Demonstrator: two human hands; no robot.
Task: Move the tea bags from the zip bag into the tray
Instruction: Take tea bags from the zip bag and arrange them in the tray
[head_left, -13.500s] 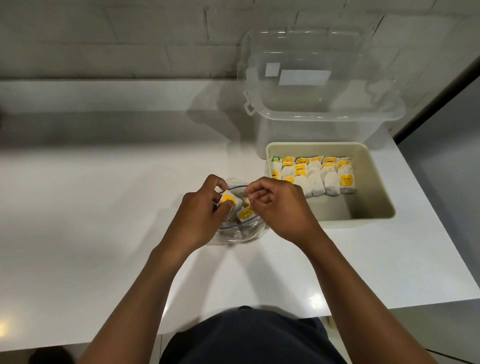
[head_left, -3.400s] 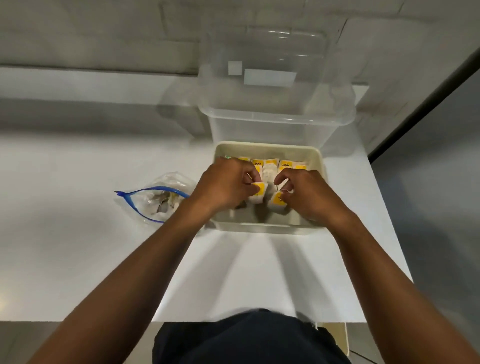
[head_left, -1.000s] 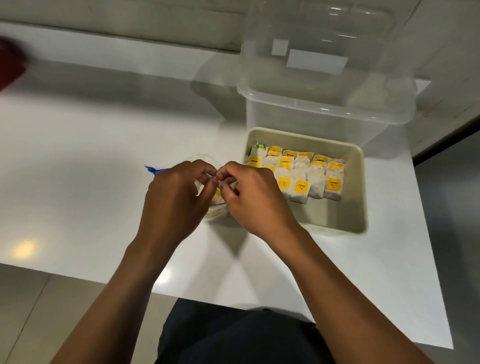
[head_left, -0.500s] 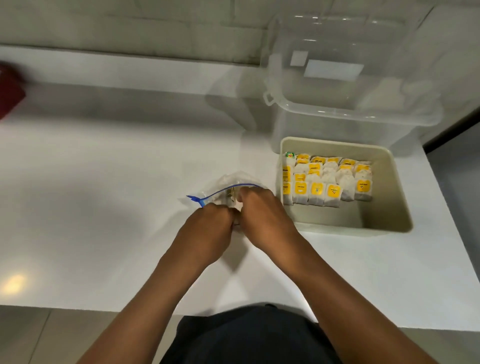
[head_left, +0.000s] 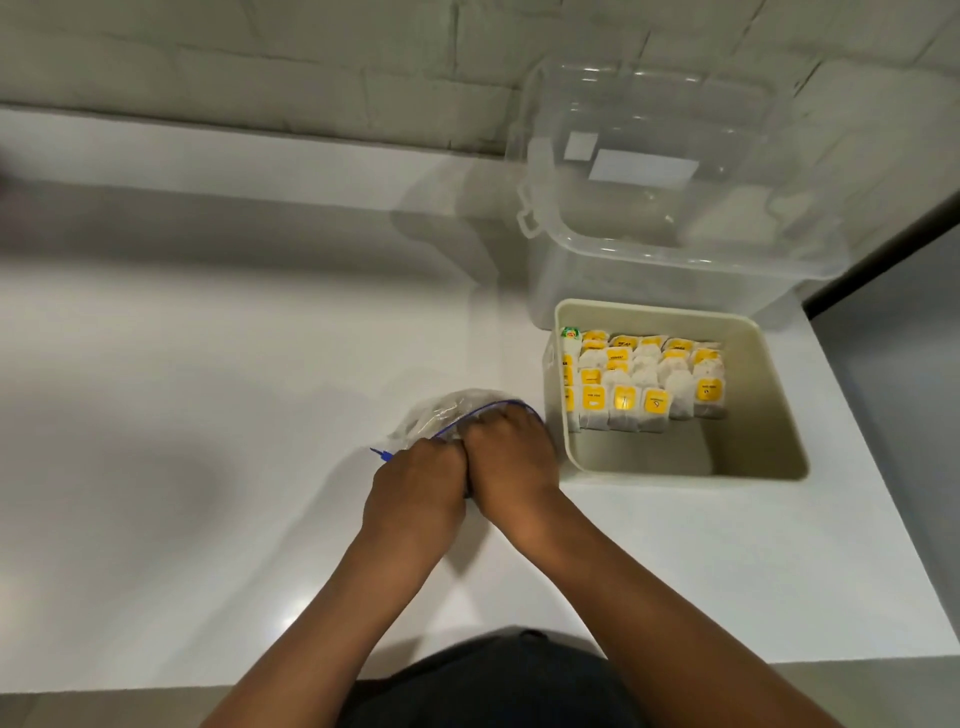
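A clear zip bag (head_left: 447, 415) with a blue zip strip lies on the white table, just left of the beige tray (head_left: 769, 415). My left hand (head_left: 418, 486) and my right hand (head_left: 506, 457) press side by side on the bag's near edge, fingers curled over the blue strip. What is left inside the bag is hidden by my hands and the crumpled plastic. Several tea bags (head_left: 641, 382) with yellow tags stand in rows in the far left part of the tray.
A large clear plastic bin (head_left: 670, 208) stands behind the tray against the wall. The white table (head_left: 208, 415) ends just right of the tray and at my body. The tray's near half holds no tea bags.
Both hands have settled lower onto the bag, side by side along the zip strip. The bag looks flatter than a second ago, when my fingertips pinched at its mouth. The tray's rows are unchanged.
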